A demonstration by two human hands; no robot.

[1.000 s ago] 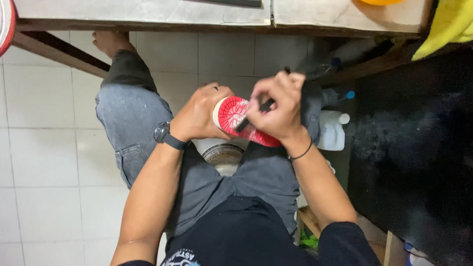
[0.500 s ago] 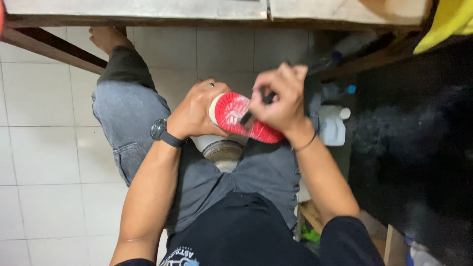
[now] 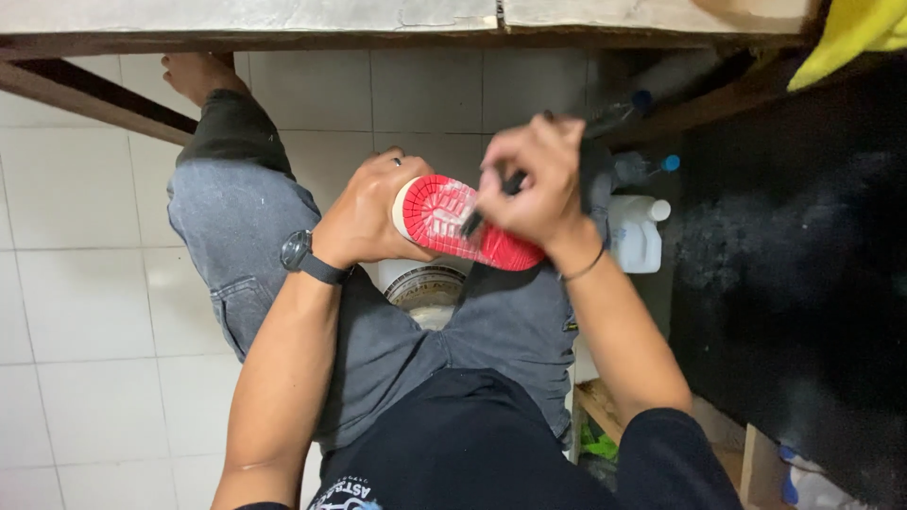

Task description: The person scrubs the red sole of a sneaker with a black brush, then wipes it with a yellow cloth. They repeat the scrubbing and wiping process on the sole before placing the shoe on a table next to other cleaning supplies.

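Note:
My left hand (image 3: 370, 215) grips a shoe (image 3: 444, 215) with its red, white-edged sole turned up, held over my lap. A ring and a black wristwatch (image 3: 302, 253) are on that hand and wrist. My right hand (image 3: 534, 184) holds a thin dark tool (image 3: 491, 203) whose tip rests on the red sole. The rest of the shoe is hidden behind both hands. I sit in grey jeans and a black shirt.
A round metal tin (image 3: 427, 286) sits between my knees on the white tile floor. A white plastic jug (image 3: 635, 231) and bottles (image 3: 642, 168) stand at right by a dark surface. A wooden table edge (image 3: 283, 24) runs along the top. Yellow cloth (image 3: 850, 33) hangs at top right.
My right hand with the tool has shifted slightly along the sole; the shoe stays in my left hand and the view has barely moved.

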